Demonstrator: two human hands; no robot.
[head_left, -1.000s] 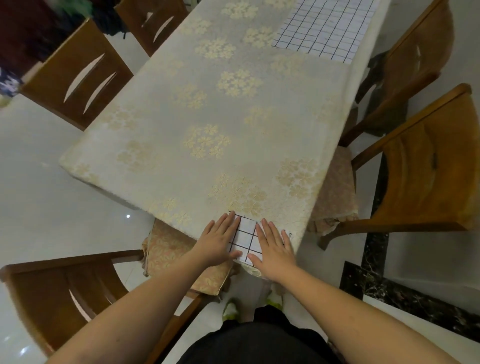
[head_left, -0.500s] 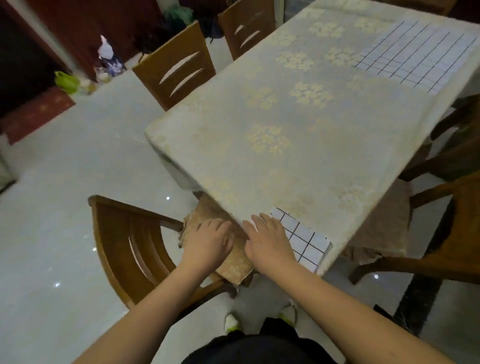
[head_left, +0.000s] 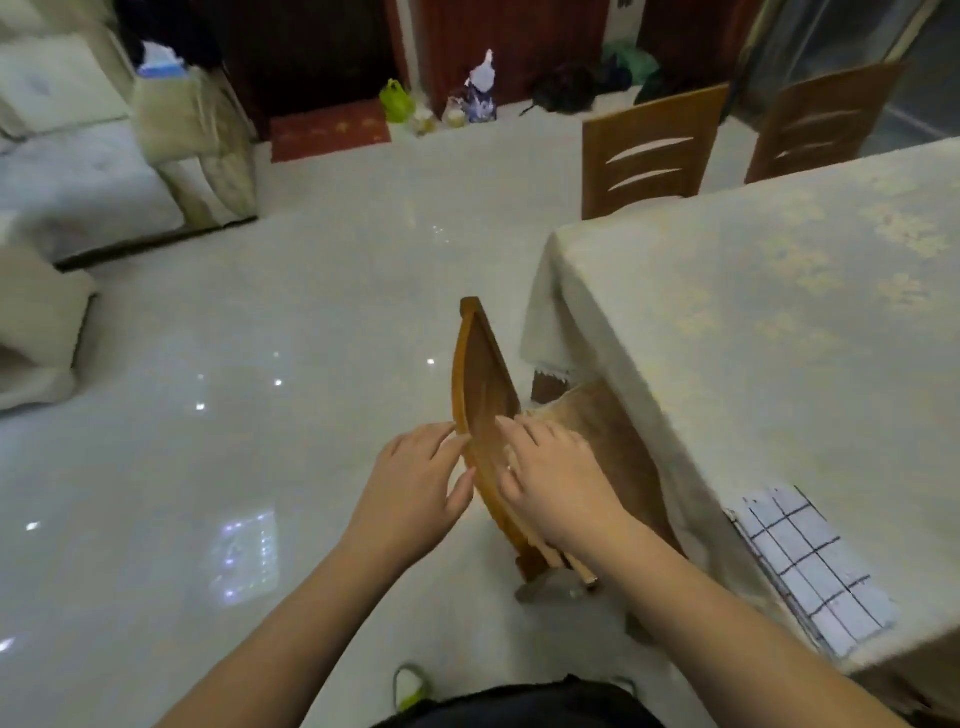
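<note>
My left hand (head_left: 415, 486) is on the outer side of the chair back (head_left: 480, 384), fingers loose and nearly straight, tips touching its wooden edge, thumb pointing at the rail, nothing clasped; my right hand (head_left: 556, 480) lies on the inner side, fingers spread and almost flat against the wood, thumb close to the rail; the chair back stands edge-on between my two hands and rises away past my fingertips; the seat cushion (head_left: 618, 441) is just beyond my right knuckles, tucked under the table (head_left: 779, 322) with its pale flowered cover; a checked cloth (head_left: 810, 566) lies at the table edge, well right of my right wrist
</note>
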